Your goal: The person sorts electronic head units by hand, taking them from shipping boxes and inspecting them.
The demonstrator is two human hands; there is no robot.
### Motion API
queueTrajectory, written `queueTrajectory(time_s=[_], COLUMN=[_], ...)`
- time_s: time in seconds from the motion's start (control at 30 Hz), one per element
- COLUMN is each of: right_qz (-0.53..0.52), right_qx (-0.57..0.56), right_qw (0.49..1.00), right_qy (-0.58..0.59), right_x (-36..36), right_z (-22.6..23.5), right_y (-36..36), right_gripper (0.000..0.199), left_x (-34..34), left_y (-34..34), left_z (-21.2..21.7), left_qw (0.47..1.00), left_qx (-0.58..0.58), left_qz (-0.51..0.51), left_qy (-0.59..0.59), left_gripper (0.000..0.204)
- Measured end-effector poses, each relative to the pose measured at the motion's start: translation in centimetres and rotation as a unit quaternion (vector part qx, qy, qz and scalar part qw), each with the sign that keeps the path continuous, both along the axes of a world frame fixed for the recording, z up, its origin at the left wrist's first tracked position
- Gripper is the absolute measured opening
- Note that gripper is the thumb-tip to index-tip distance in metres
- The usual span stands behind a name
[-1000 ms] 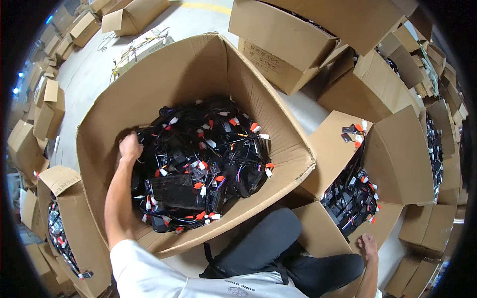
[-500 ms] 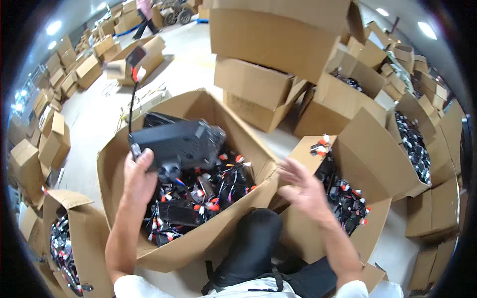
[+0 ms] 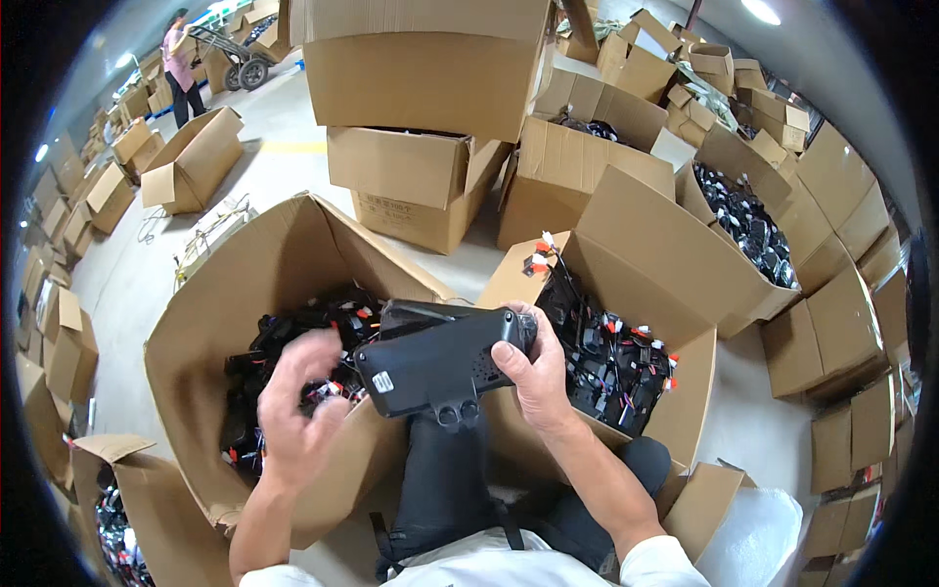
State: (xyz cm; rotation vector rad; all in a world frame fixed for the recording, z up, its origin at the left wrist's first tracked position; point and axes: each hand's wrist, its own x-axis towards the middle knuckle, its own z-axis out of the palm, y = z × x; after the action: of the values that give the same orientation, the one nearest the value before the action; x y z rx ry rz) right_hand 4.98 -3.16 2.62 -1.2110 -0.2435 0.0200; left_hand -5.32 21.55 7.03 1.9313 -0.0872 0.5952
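My right hand (image 3: 541, 377) grips a flat black plastic housing (image 3: 421, 364) by its right end, thumb on the face. The housing has a small white label and two round lugs on its lower edge; another black part shows behind its top. It is held above my knee, between two open cartons. To its left, my left hand (image 3: 298, 406) is empty, fingers apart and slightly blurred, over the near edge of the left carton (image 3: 205, 342). Inside that carton lie black parts (image 3: 259, 362) with wires and red and white connectors.
The right carton (image 3: 675, 284) holds similar black wired parts (image 3: 616, 372). Stacked cartons (image 3: 421, 83) stand ahead, and more filled cartons (image 3: 743, 225) line the right. A small carton (image 3: 117, 519) sits at lower left. Far left, a person (image 3: 179, 68) stands by a hand truck (image 3: 240, 64).
The black housing has passed from my left hand to my right and moved right and down, out over my knee. My left hand has let go. The view has turned toward the right.
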Motion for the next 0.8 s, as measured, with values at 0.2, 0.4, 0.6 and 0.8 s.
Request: queueTrajectory(time_s=[0.2, 0.4, 0.6, 0.8], right_qz=[0.067, -0.044, -0.071, 0.145], right_qx=[0.139, 0.173, 0.179, -0.101], right_qw=[0.983, 0.943, 0.948, 0.981], right_qy=[0.101, 0.28, 0.255, 0.078], right_x=[-2.4, -2.0, -5.0, -6.1], right_z=[-0.7, -3.5, -7.4, -2.1], right_y=[-1.3, -2.8, -2.8, -9.5], right_gripper=[0.036, 0.037, 0.035, 0.059], left_x=[4.0, 4.9, 2.9, 5.7], left_y=[-5.3, -9.1, -11.4, -11.9], left_z=[-2.1, -4.0, -4.3, -1.0], left_qw=[0.979, 0.977, 0.973, 0.997], left_qx=[0.118, 0.078, 0.197, 0.058], left_qz=[-0.084, -0.05, -0.053, -0.042], left_qy=[-0.146, -0.194, -0.105, -0.011], left_gripper=[0.081, 0.051, 0.073, 0.045])
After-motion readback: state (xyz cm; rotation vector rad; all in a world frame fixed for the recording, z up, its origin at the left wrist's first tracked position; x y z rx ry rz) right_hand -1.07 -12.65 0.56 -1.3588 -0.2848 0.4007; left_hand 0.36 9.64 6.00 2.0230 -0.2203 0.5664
